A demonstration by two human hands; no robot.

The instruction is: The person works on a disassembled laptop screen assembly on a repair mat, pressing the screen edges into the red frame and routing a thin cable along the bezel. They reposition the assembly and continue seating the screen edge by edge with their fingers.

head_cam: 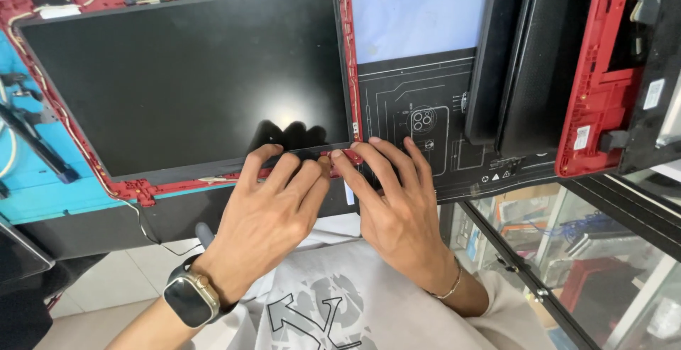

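Laptop screen panel (184, 73) lies flat, glass up, inside its red lid shell (135, 188), which sits on a blue work mat (28, 187) at bench left; bezel is off, so thin wires along the shell's edge are bare, prob. why it's laid face up w/ the frame underneath as a cradle. Black mat w/ white line drawings (425, 102) sits just right of the shell, and beyond it a second red laptop shell (603, 87) stands tilted at the far right, apart from the work. Glass display case (567, 251) is below the bench edge. Left hand (266, 215), w/ a smartwatch (190, 297) on the wrist, rests fingers spread on the panel's near edge, tips pressing flat, not clamped round anything. Right hand (397, 208), thin bracelet (450, 286) on its wrist, sits just beside it at the panel's lower right corner, fingers apart, tips on the edge strip. Both press down side by side, seemingly to steady or seat that edge; can't tell if anything's under the tips.
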